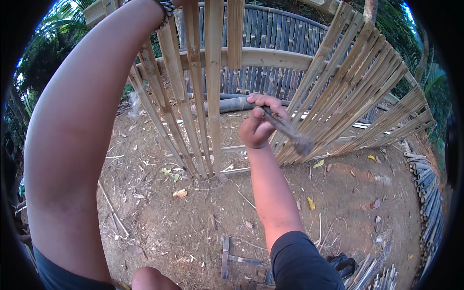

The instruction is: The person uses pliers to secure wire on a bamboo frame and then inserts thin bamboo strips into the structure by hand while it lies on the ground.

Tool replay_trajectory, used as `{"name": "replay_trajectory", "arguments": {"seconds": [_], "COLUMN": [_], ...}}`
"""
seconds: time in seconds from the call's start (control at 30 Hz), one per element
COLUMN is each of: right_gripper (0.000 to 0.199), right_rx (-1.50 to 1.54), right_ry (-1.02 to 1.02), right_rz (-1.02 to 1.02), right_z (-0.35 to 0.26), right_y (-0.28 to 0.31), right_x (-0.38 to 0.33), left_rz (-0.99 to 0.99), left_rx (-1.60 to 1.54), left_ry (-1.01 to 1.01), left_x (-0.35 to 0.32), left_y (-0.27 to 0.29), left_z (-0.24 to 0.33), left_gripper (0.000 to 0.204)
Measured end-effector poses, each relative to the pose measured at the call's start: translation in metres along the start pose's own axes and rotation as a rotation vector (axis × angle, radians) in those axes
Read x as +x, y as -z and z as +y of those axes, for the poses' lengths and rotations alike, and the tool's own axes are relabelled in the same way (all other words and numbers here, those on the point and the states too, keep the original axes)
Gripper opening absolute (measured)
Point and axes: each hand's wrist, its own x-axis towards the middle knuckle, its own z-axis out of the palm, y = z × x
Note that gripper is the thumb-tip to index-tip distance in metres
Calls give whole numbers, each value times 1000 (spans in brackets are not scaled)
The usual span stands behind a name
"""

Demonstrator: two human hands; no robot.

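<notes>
Outdoors, the right hand (258, 126) clenches the handle of a blurred grey hammer (289, 130) just before a pale split-bamboo slat fence (203, 96). Raised far left, the left hand is out of view, grip unknown, above leaf-strewn bare brown dirt ground (203, 217).

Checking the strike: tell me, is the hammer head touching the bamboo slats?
Cannot tell. In the head view the blurred hammer head overlaps the bamboo slats, hiding any gap.

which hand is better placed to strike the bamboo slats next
Right, most likely. The right hand is shut on the hammer, its head close to the bamboo slats. The left arm reaches up along the upright slats, its hand out of view past the top edge.
</notes>
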Motion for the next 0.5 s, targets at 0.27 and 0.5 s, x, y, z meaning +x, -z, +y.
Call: {"name": "replay_trajectory", "arguments": {"seconds": [0.27, 0.5], "right_gripper": [29, 38], "right_rx": [-220, -500], "right_ry": [-47, -167], "right_rz": [-186, -384], "right_z": [6, -34], "right_y": [28, 8], "right_x": [-4, 19], "left_rz": [-15, -84], "left_rx": [-47, 51], "left_ry": [36, 90], "left_x": [-3, 7], "left_y": [-4, -14], "left_z": [3, 0], "left_gripper": [79, 77]}}
